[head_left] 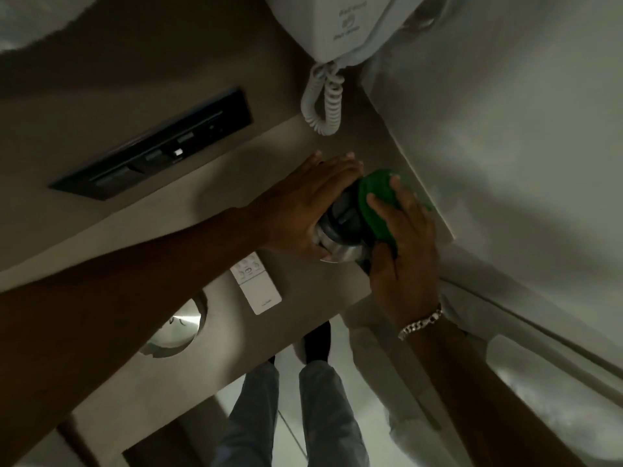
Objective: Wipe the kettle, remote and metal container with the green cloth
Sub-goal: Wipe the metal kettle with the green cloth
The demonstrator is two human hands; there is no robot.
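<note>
A steel kettle (340,227) with a dark lid stands on the beige shelf (236,183) near the right wall. My left hand (303,207) lies flat against the kettle's left side and holds it. My right hand (404,244) presses the green cloth (377,203) onto the kettle's right side and top. A white remote (258,288) lies flat on the shelf just below the kettle. A round metal container (178,328) sits lower left, partly hidden by my left forearm.
A white wall phone (340,28) with a coiled cord (322,99) hangs above the kettle. A black switch panel (158,146) is set in the wall at left. A white wall (505,129) borders the shelf on the right. My legs and the floor show below.
</note>
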